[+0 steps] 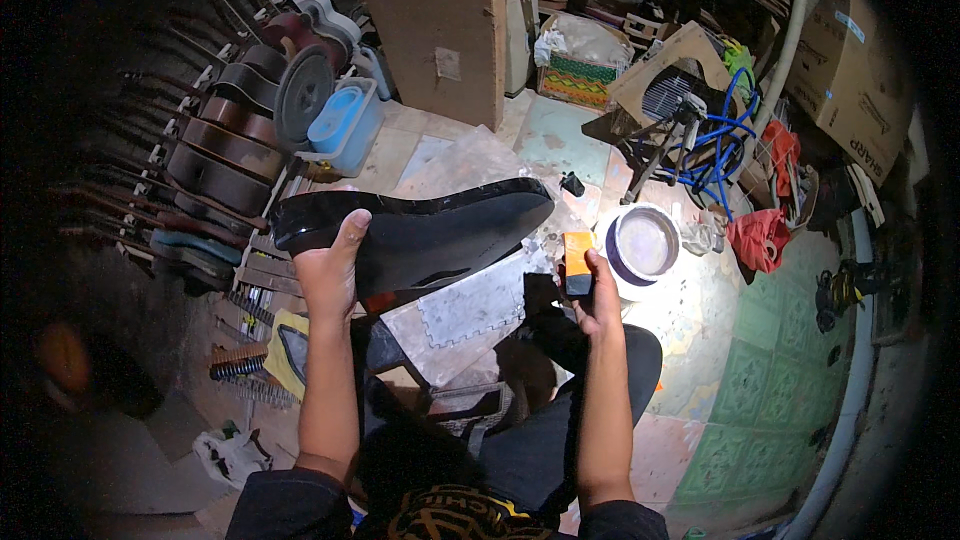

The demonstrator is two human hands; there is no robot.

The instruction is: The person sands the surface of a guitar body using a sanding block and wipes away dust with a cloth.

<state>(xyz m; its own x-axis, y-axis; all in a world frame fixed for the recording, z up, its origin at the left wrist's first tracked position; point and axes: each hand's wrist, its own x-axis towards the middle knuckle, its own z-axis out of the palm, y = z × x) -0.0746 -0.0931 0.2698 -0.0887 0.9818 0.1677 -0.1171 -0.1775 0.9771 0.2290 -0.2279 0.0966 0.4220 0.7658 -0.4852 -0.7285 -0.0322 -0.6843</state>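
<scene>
My left hand (328, 275) is closed on one end of a black guitar body (440, 240), its thumb lying on the flat face. The body is held tilted above my lap, its glossy curved side uppermost and its dull face toward me. In my right hand (600, 308) is a small orange and dark grey block (578, 262), gripped between thumb and fingers just past the body's right end. The fingers behind the block are mostly hidden. Beneath the body a pale grey foam mat (470, 305) with a toothed edge lies near my knees.
A round tub (643, 243) stands right of the block. Several guitar bodies (240, 125) line the left side, beside a clear bin (355, 125). A large cardboard box (440, 45) stands ahead. Blue hose (722, 165) and red cloth (757, 239) lie at the right.
</scene>
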